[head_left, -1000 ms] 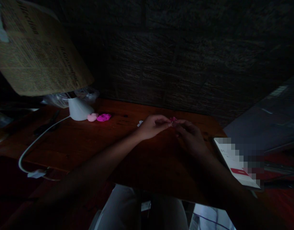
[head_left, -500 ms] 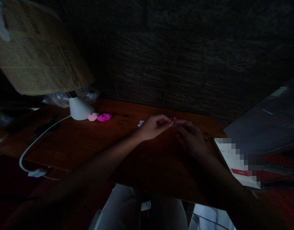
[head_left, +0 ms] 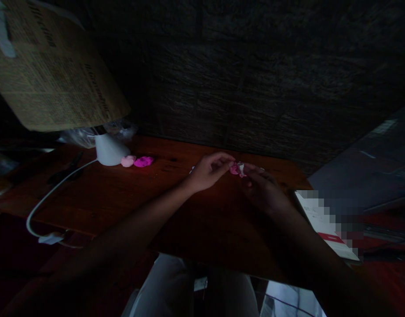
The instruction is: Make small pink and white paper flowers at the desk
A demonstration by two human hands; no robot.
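Over the wooden table, my right hand pinches a small white piece between thumb and fingers. Its kind is too small and dark to tell. Against that piece, by the fingertips of both hands, sits a small crumpled pink piece. My left hand is closed in a pinch, its thumb and fingertips at the pink piece's left side; whether they grip it is unclear. Partly behind my left wrist lies another small white bit.
A lamp with a grey-white base and newspaper-like shade stands left. Beside it are a pale pink lump, a magenta lump, dark scissors and a white cord. A white printed sheet or box lies right; a dark wall rises behind.
My hands have parted slightly and the fingertips are no longer together. The white piece in my right fingers and the pink piece now show more plainly between the hands.
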